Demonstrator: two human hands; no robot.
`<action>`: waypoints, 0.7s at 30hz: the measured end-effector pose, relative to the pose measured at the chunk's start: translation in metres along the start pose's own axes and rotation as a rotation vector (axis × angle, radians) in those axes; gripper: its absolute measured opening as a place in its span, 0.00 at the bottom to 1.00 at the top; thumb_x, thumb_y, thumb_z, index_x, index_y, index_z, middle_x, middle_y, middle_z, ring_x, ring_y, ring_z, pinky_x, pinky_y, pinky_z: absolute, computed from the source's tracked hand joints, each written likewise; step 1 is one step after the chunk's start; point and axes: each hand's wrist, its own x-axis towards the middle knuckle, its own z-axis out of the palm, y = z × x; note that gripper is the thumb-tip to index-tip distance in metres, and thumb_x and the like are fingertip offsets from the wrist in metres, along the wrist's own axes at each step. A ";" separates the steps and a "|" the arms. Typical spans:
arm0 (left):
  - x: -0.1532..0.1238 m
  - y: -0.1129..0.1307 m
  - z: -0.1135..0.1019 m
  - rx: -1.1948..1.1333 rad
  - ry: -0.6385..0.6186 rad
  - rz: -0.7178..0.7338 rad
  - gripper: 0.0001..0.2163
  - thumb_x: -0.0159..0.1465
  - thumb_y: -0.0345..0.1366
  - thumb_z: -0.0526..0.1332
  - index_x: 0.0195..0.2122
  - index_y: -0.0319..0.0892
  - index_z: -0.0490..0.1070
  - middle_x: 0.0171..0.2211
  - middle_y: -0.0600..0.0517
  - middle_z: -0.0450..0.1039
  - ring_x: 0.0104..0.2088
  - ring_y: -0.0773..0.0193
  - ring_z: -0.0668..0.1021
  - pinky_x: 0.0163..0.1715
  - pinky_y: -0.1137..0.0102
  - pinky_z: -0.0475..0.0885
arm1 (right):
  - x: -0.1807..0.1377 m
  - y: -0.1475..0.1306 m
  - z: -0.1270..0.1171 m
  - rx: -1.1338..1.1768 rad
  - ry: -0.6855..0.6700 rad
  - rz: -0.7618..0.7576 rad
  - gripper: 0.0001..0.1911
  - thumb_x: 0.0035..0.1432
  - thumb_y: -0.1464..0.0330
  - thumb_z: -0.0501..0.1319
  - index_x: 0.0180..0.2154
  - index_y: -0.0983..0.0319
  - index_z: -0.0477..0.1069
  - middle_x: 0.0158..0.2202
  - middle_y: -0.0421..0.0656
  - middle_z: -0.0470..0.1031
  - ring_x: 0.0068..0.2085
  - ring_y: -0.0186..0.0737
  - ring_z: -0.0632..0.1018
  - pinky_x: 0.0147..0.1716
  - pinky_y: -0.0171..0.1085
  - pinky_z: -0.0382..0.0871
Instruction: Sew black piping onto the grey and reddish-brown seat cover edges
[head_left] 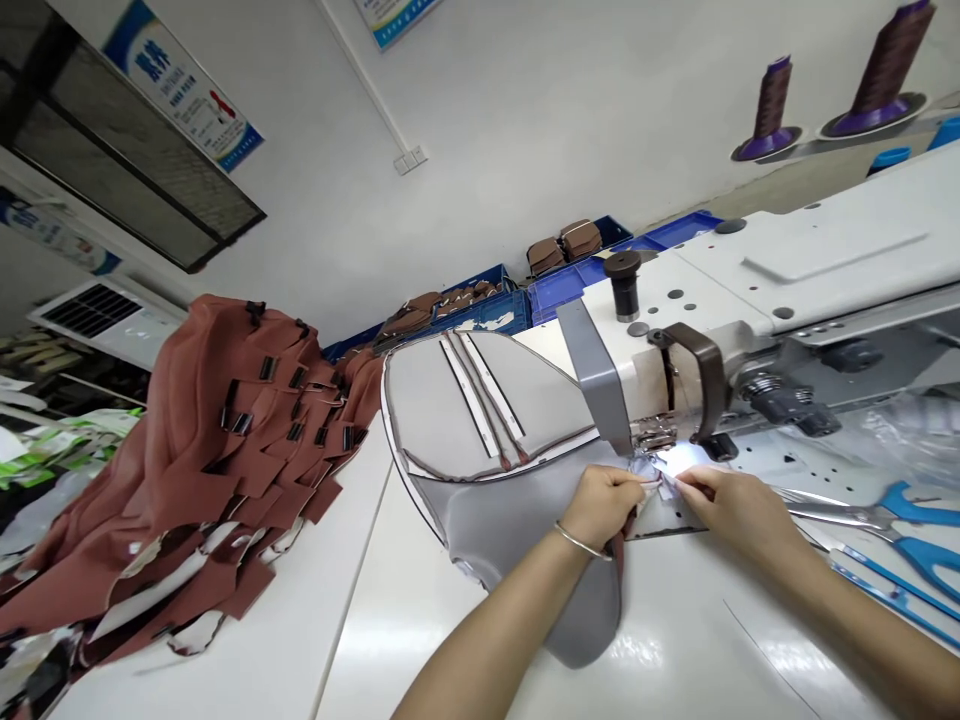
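A grey cover piece (502, 520) with brown edging and white strips lies across the table, its right edge running up to the sewing machine (667, 350). My left hand (611, 508), with a bangle at the wrist, pinches the edge of this cover close to the lit needle area. Just to its right, my right hand (712, 500) is closed at the fingertips on a small whitish piece by the presser foot. What exactly that piece is, I cannot make out. The needle itself is hidden behind the machine's parts.
Blue-handled scissors (900, 530) lie right of my right hand, beside a blue-edged tool (892, 590). Brown covers with black clips (255, 430) are heaped at the left. Blue crates (517, 300) stand behind the table. Thread cones (772, 105) rise at the upper right.
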 end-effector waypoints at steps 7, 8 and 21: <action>-0.001 0.008 -0.001 -0.039 -0.026 -0.053 0.12 0.53 0.28 0.57 0.33 0.35 0.80 0.13 0.57 0.60 0.15 0.72 0.62 0.15 0.76 0.55 | 0.005 0.002 -0.003 0.044 -0.016 -0.023 0.15 0.59 0.62 0.53 0.30 0.54 0.78 0.32 0.40 0.79 0.34 0.43 0.77 0.27 0.36 0.59; 0.000 0.009 -0.002 -0.034 -0.028 -0.059 0.12 0.53 0.28 0.57 0.33 0.34 0.79 0.13 0.57 0.60 0.15 0.72 0.62 0.15 0.76 0.56 | 0.006 0.003 -0.004 0.045 -0.022 -0.022 0.15 0.59 0.62 0.53 0.30 0.54 0.78 0.33 0.40 0.79 0.34 0.43 0.77 0.27 0.36 0.59; -0.015 -0.007 0.037 1.182 0.024 0.435 0.11 0.63 0.31 0.54 0.40 0.36 0.75 0.34 0.46 0.73 0.33 0.59 0.74 0.33 0.67 0.69 | 0.002 0.007 0.004 -0.067 -0.012 -0.114 0.13 0.60 0.65 0.54 0.29 0.57 0.76 0.30 0.41 0.77 0.32 0.43 0.75 0.26 0.35 0.54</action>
